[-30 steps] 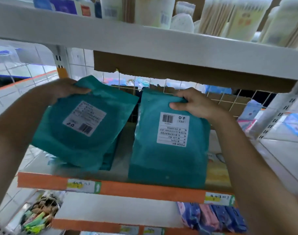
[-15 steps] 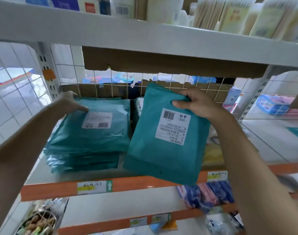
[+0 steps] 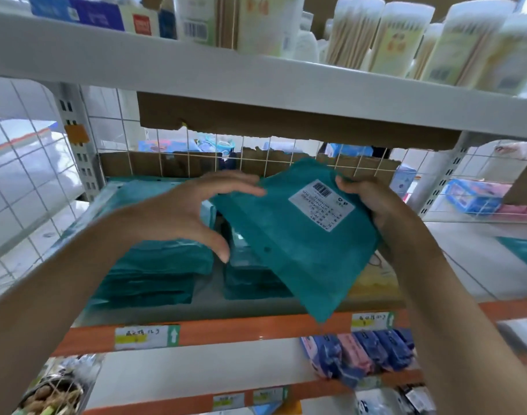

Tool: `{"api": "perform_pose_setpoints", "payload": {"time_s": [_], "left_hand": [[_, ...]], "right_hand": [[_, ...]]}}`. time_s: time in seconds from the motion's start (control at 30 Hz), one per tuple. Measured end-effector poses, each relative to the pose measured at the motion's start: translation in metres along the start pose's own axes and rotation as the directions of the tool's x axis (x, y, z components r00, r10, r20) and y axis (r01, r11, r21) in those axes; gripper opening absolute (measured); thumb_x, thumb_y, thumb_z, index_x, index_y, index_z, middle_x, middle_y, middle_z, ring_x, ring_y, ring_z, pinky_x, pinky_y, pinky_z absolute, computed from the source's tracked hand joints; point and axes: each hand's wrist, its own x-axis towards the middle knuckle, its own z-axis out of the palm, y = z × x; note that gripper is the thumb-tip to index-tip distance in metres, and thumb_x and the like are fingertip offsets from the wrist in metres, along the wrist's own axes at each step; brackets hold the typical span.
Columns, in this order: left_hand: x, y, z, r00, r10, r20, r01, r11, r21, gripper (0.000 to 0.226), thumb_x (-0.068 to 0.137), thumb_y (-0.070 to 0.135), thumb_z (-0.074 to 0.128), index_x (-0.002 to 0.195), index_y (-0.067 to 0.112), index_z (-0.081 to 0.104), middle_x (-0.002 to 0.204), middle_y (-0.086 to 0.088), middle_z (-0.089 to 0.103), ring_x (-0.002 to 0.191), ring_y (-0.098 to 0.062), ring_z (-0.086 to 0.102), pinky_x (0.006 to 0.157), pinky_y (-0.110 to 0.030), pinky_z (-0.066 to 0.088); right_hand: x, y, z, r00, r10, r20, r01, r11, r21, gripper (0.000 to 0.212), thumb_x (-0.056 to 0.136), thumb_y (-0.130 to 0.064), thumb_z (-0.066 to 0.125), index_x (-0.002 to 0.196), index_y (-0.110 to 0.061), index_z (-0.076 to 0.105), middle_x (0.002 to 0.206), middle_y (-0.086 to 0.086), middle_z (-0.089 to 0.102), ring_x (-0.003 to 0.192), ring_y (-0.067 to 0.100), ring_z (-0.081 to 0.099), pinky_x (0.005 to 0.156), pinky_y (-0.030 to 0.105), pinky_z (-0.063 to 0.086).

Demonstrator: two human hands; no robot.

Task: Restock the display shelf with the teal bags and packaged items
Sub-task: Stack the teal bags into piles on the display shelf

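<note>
R hand (image 3: pixel 373 205) gripped the teal bag (image 3: pixel 298 250) by its top-right edge, label up, tilted above the shelf (image 3: pixel 226 327) front. L hand (image 3: pixel 196 211) was open, fingers spread, tips at the bag's upper-left corner. On the shelf lay a left stack (image 3: pixel 154 274) and a middle stack (image 3: pixel 250 280), partly behind the held bag.

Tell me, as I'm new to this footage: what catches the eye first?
A teal bag, tilted with its white label up, fills the centre, gripped at its top edge by the right hand. The left hand hovers at its left corner, fingers spread. Behind, stacks of teal bags lie on the orange-edged shelf.
</note>
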Motion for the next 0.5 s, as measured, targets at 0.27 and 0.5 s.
{"api": "perform_pose_setpoints", "payload": {"time_s": [0.27, 0.5], "left_hand": [[0.027, 0.008, 0.029, 0.887, 0.342, -0.312, -0.193, 0.885, 0.423, 0.038, 0.074, 0.043, 0.057, 0.11, 0.032, 0.06, 0.117, 0.012, 0.063, 0.127, -0.01, 0.039, 0.112, -0.041, 0.014], [0.029, 0.003, 0.034, 0.815, 0.359, -0.456, -0.211, 0.915, 0.344, 0.041, 0.074, 0.008, 0.067, 0.11, 0.025, 0.055, 0.114, 0.001, 0.064, 0.106, -0.016, 0.061, 0.089, -0.044, 0.052]], "right_hand": [[0.008, 0.008, -0.01, 0.971, 0.199, 0.134, -0.201, 0.98, -0.002, 0.025, 0.088, -0.031, 0.061, 0.094, -0.007, 0.062, 0.077, 0.007, 0.07, 0.066, 0.021, 0.066, 0.066, 0.029, 0.055], [0.003, 0.009, -0.018, 0.968, 0.036, 0.248, -0.095, 0.968, 0.232, 0.021, 0.088, -0.025, 0.057, 0.1, -0.01, 0.066, 0.089, 0.008, 0.072, 0.073, 0.02, 0.069, 0.062, 0.026, 0.056]]}}
